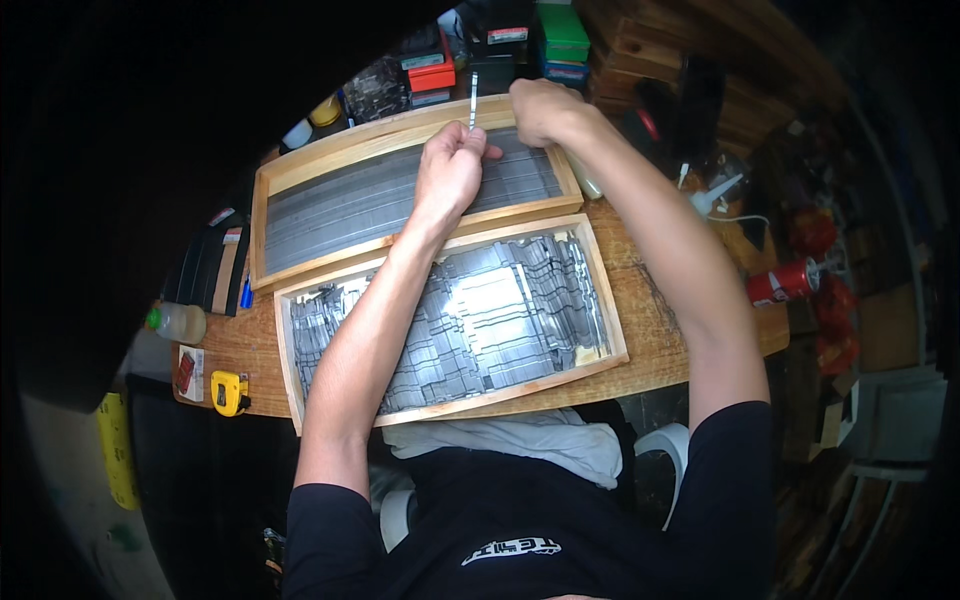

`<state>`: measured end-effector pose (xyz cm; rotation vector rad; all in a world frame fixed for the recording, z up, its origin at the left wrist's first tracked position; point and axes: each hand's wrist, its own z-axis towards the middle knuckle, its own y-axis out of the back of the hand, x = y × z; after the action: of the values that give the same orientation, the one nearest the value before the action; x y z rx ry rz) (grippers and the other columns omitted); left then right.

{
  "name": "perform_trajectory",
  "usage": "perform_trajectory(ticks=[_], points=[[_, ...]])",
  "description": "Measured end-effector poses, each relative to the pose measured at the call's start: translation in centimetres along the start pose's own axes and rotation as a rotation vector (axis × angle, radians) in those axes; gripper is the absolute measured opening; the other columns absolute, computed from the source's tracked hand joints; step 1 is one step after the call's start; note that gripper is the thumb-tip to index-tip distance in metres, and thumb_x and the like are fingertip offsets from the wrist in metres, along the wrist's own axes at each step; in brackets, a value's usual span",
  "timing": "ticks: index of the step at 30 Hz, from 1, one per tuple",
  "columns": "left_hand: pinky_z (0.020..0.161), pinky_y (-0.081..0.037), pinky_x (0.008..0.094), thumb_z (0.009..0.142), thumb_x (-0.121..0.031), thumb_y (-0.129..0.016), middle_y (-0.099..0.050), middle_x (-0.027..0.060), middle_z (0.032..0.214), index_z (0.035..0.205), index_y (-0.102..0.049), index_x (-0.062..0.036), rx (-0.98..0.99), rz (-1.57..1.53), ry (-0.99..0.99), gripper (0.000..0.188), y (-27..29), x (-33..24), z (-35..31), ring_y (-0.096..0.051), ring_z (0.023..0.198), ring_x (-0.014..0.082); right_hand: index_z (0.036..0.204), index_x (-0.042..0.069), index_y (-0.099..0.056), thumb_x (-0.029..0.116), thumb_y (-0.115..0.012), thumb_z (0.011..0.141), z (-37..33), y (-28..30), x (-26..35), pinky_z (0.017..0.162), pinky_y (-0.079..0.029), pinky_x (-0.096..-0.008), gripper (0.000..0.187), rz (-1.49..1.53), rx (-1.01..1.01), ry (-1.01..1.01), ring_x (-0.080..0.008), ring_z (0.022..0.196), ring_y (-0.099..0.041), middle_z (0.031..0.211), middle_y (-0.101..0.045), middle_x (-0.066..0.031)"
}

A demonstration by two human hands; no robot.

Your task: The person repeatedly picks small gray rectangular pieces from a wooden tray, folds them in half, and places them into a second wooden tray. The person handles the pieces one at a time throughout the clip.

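Note:
My left hand is closed on a thin shiny metal strip, which sticks up from between thumb and fingers. It hovers over the far wooden tray, where long grey metal strips lie side by side in neat rows. At that tray's far right corner is my right hand, its fingers curled together; what they hold, if anything, is hidden. Nearer to me, a second wooden tray is full of loosely stacked, shiny metal strips. My left forearm crosses above it.
On the wooden table are a yellow tape measure, a green-capped bottle and a blue pen at left. A red can lies at right, near a white nozzle bottle. Green and red boxes stand behind.

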<state>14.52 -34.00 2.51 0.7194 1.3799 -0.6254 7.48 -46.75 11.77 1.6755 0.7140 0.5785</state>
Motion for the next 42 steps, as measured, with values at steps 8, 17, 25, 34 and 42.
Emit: perform_trajectory(ticks=[8, 17, 25, 34, 42], points=[[0.091, -0.043, 0.0296, 0.109, -0.023, -0.054, -0.078, 0.0087, 0.095, 0.094, -0.064, -0.0052, 0.005, 0.059, -0.013, 0.026, -0.3, -0.2, -0.2, -0.057, 0.088, 0.0118, 0.098, 0.004, -0.079, 0.006, -0.090, 0.073, -0.3, -1.5, -3.3, 0.090, -0.059, -0.0388, 0.027, 0.049, 0.049, 0.120, -0.0286, 0.105, -0.074, 0.108, -0.079, -0.0128], [0.090, -0.044, 0.0299, 0.110, -0.023, -0.054, -0.078, 0.0089, 0.096, 0.094, -0.064, -0.0055, 0.041, 0.057, -0.023, 0.026, -0.1, 0.1, 0.0, -0.057, 0.089, 0.0122, 0.110, 0.006, -0.076, 0.014, -0.092, 0.073, -1.8, -0.6, -3.1, 0.093, -0.058, -0.0404, 0.041, 0.007, 0.128, 0.194, -0.0285, 0.110, -0.071, 0.116, -0.075, -0.0121], [0.091, -0.044, 0.0301, 0.109, -0.022, -0.054, -0.078, 0.0091, 0.095, 0.094, -0.064, -0.0056, 0.054, 0.090, -0.018, 0.025, -0.3, 0.1, 0.0, -0.058, 0.090, 0.0121, 0.119, 0.007, -0.072, 0.019, -0.095, 0.071, -1.2, -1.5, -5.5, 0.095, -0.057, -0.0396, 0.055, 0.090, 0.140, 0.304, -0.0293, 0.112, -0.068, 0.115, -0.072, -0.0120], [0.092, -0.046, 0.0303, 0.108, -0.020, -0.056, -0.078, 0.0105, 0.095, 0.092, -0.064, -0.0034, 0.043, 0.017, -0.021, 0.024, -0.1, 0.5, 0.2, -0.062, 0.091, 0.0130, 0.128, 0.008, -0.069, 0.020, -0.096, 0.070, -2.3, -1.4, -5.2, 0.099, -0.055, -0.0400, 0.066, 0.027, 0.116, 0.332, -0.0305, 0.120, -0.066, 0.129, -0.069, -0.0141], [0.089, -0.050, 0.0300, 0.104, -0.017, -0.062, -0.078, 0.0096, 0.093, 0.095, -0.074, 0.0002, 0.022, -0.027, -0.021, 0.023, -0.1, 0.3, 0.1, -0.065, 0.088, 0.0133, 0.126, 0.006, -0.071, 0.017, -0.096, 0.070, -2.2, -1.4, -5.1, 0.098, -0.055, -0.0392, 0.062, 0.092, 0.150, 0.295, -0.0303, 0.119, -0.068, 0.127, -0.071, -0.0121]])
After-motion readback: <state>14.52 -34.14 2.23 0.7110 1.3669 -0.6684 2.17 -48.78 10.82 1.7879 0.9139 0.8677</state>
